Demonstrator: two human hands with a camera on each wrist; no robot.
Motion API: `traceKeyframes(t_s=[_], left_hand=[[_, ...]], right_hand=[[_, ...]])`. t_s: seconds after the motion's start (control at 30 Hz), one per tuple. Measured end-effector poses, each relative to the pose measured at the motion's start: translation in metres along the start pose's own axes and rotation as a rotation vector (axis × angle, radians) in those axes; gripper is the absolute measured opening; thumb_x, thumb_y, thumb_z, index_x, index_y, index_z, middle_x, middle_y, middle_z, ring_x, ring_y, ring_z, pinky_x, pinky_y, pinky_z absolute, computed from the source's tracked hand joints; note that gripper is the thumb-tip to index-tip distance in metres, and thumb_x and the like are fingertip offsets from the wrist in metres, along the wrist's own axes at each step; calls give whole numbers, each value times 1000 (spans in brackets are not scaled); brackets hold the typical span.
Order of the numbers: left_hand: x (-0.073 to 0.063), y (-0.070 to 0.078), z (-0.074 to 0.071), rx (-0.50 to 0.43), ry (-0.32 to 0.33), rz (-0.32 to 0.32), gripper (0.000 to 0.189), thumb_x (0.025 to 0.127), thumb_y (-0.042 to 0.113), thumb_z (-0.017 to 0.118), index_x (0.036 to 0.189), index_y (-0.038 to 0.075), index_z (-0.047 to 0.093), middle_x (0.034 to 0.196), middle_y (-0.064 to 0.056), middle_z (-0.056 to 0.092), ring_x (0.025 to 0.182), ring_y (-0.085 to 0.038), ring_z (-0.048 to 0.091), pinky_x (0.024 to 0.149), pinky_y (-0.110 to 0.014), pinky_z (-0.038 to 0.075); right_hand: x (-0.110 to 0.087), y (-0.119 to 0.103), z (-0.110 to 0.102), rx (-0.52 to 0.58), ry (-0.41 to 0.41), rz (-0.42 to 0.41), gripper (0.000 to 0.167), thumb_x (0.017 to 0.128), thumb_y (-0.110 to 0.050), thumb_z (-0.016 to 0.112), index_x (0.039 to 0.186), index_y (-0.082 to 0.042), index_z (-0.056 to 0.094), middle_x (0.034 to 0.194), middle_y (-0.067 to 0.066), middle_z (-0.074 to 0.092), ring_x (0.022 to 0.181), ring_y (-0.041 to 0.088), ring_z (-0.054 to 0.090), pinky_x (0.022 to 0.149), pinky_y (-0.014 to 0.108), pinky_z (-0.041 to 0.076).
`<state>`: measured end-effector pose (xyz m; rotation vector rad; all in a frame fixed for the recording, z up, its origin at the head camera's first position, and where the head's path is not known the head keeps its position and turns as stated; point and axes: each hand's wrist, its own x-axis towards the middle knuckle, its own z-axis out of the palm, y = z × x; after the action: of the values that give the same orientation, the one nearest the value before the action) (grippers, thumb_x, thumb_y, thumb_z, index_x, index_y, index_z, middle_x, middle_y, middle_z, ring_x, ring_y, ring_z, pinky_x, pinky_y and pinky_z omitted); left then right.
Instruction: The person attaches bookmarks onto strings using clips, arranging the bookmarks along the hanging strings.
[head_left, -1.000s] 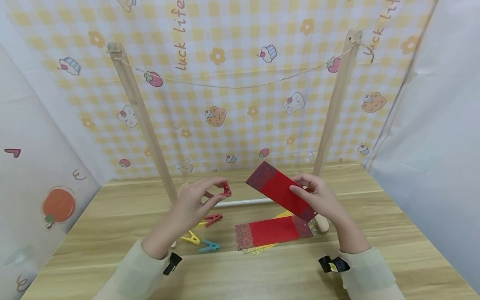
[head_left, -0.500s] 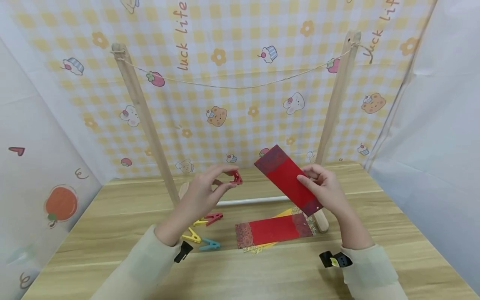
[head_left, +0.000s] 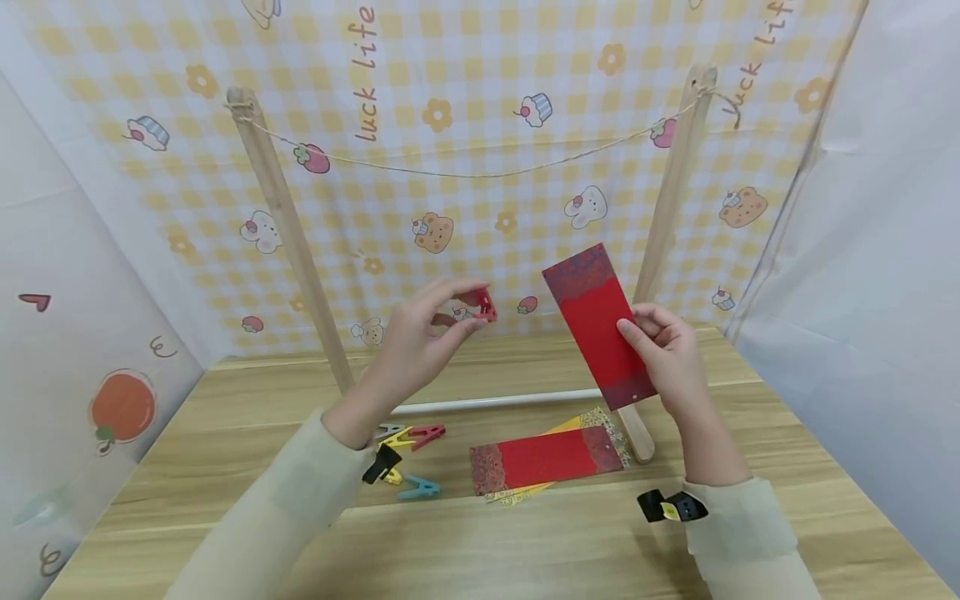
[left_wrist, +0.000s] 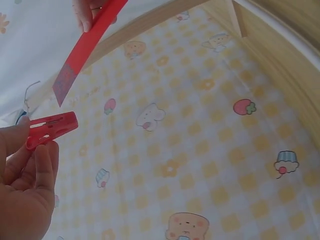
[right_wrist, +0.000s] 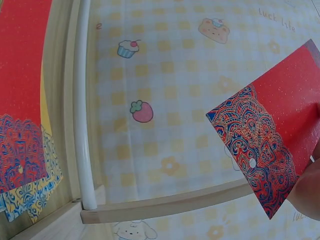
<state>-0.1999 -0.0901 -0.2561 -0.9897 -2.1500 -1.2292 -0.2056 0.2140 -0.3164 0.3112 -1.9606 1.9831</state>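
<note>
Between thumb and fingertips, my left hand [head_left: 423,337] pinches a red clothespin [head_left: 486,306] by its handle ends. In the left wrist view the clothespin [left_wrist: 52,129] points its nose toward the card. My right hand [head_left: 667,354] holds a red card [head_left: 600,321] by its right long edge, thumb in front. Patterned bands cross both ends of this card, and a small hole shows in the lower band in the right wrist view [right_wrist: 260,155]. Card and clothespin are apart, both raised above the table. The string [head_left: 472,175] hangs slack above both hands.
Two wooden posts [head_left: 288,221] carry the string, with a white rod [head_left: 502,402] low between them. On the table [head_left: 480,550], another red card [head_left: 551,460] overlaps yellow ones [head_left: 577,423]. Several clothespins lie at left, including a blue one [head_left: 420,487] and a red one [head_left: 428,437].
Both hands have risen, and the left has moved right with the red clothespin. The held red card has turned more upright. The things on the table have stayed put.
</note>
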Motion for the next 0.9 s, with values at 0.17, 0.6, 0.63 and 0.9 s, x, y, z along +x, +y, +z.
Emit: traceKeyframes(t_s=[0.17, 0.6, 0.63, 0.9], left_hand=[[16, 6, 3, -12, 56, 29, 42, 85, 2, 75, 126, -1, 65, 107, -14, 72, 101, -21, 67, 73, -24, 60], [52, 17, 1, 6, 82, 66, 36, 84, 6, 77, 119, 0, 69, 106, -12, 72, 99, -17, 66, 70, -25, 59], [54, 18, 1, 2, 83, 66, 35, 85, 7, 77, 119, 1, 69, 105, -11, 72, 99, -17, 65, 70, -25, 59], [72, 23, 0, -19, 89, 58, 33, 86, 8, 75, 118, 1, 70, 102, -11, 73, 95, -15, 66, 64, -21, 56]], right_hand=[[4, -5, 1, 51, 55, -3, 11, 95, -10, 66, 98, -20, 69, 84, -12, 75, 69, 6, 70, 58, 24, 59], [15, -13, 6, 136, 240, -107, 10, 93, -3, 67, 96, -12, 69, 84, -7, 76, 68, 7, 70, 60, 21, 59], [16, -13, 5, 137, 246, -108, 9, 93, -3, 67, 96, -12, 69, 85, -7, 76, 68, 7, 71, 59, 21, 59], [24, -18, 7, 162, 272, -138, 7, 91, -3, 69, 95, -10, 70, 84, -4, 76, 68, 8, 71, 60, 21, 59]])
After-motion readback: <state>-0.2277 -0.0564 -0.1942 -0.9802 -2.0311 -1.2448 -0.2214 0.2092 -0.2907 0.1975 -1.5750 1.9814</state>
